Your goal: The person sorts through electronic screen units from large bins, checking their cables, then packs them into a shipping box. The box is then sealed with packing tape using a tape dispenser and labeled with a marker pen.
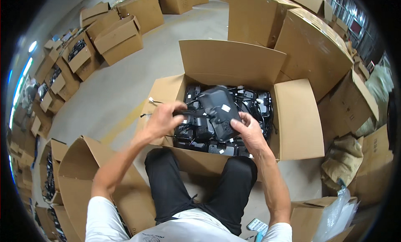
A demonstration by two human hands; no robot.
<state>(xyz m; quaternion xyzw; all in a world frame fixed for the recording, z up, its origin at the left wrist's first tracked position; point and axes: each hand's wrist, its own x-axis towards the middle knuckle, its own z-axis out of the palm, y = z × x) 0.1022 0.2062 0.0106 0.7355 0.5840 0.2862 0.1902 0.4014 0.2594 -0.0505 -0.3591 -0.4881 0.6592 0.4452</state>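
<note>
A black adapter is held at centre frame, the right hand clasping its lower end, the left hand pinching its cable, above an open cardboard box of similar units; more boxes line the concrete floor at upper left.

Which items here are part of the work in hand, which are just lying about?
In hand:
- black device, in the right hand
- its black cable, in the grip of the left hand
- open carton full of similar black devices

Lying about:
- open cartons at the left
- closed stacked cartons
- crumpled brown paper
- clear plastic bag
</note>
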